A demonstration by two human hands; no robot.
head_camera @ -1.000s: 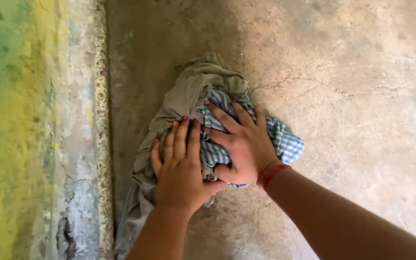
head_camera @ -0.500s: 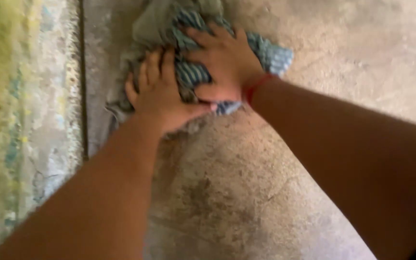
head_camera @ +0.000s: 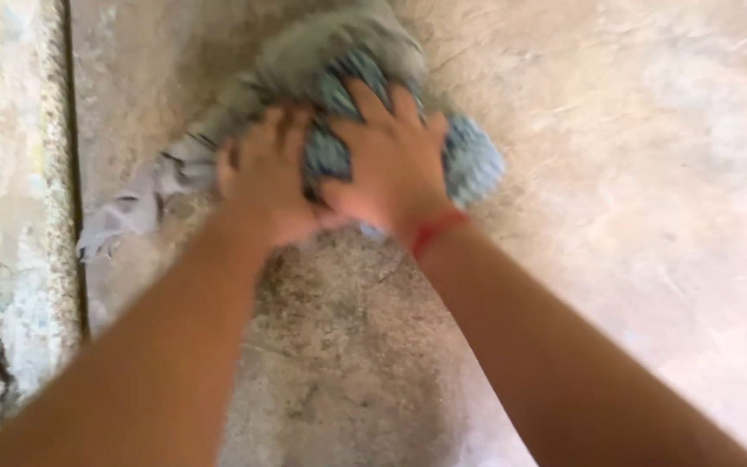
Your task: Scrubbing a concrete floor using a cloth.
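1. Concrete floor (head_camera: 616, 216) is filling most of my view, bare and pale on the right side and far right, darker and speckled in the near middle below the wrists.
2. I am seeing a narrow dark groove (head_camera: 73, 173) running from far to near along the left, and beyond it a raised, cracked ledge (head_camera: 10, 259) with worn paint is closing that side off.
3. I am finding the open room on the right and in the near middle; the left is hemmed in by the ledge.
4. I am watching a bundle of cloth (head_camera: 339, 60) lying on the floor at the far centre: a grey-green outer fabric with a blue checked piece bunched inside, and a grey tail trailing left towards the groove.
5. My left hand (head_camera: 265, 177) is lying palm down on the left part of the bundle, fingers spread and flat, pressing rather than clenching.
6. My right hand (head_camera: 391, 164) is lying just beside it, thumbs nearly touching, fingers splayed over the checked fabric and pressing down without closing around it.
7. A red band (head_camera: 436, 232) is sitting on the right wrist.
8. Both forearms are reaching from the near edge towards the far centre, converging on the bundle; the frame is blurred, so I cannot tell finer detail of the fingertips.
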